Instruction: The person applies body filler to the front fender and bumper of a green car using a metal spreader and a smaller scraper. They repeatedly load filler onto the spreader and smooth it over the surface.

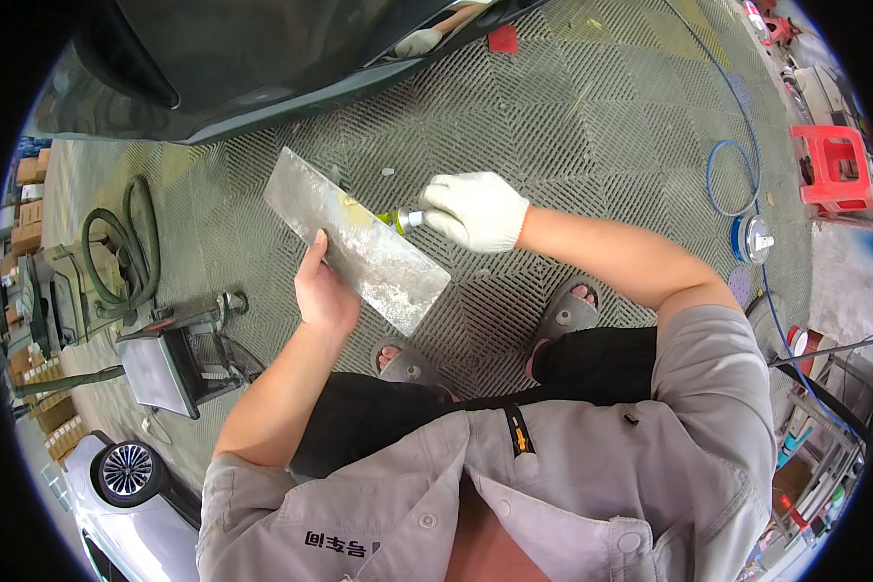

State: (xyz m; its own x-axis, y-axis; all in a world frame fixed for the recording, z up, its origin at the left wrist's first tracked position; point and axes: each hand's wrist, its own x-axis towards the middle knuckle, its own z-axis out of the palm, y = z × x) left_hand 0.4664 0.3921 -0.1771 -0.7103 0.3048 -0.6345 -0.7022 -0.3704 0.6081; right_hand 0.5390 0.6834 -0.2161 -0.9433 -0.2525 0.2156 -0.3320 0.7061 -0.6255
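Note:
I hold a scuffed rectangular metal plate (359, 242) in my bare left hand (326, 286), its thumb lying on the top face. A yellow smear (352, 208) sits near the plate's far right edge. My right hand (471, 213), in a white knit glove, is closed on a yellow-green tube (396, 219) with a pale end, held at that edge of the plate. Part of the tube is hidden by the glove and plate. Both hands are above the ridged mat floor (475, 320), over my sandalled feet (565, 308).
A dark car body (223, 68) spans the top. At left are coiled hoses (138, 233), a wheeled stand (160, 369), stacked cartons and a light car (126, 514). At right lie a blue hose (752, 184), a round blue-white can (749, 238), a red stool (834, 170) and cluttered metal racks.

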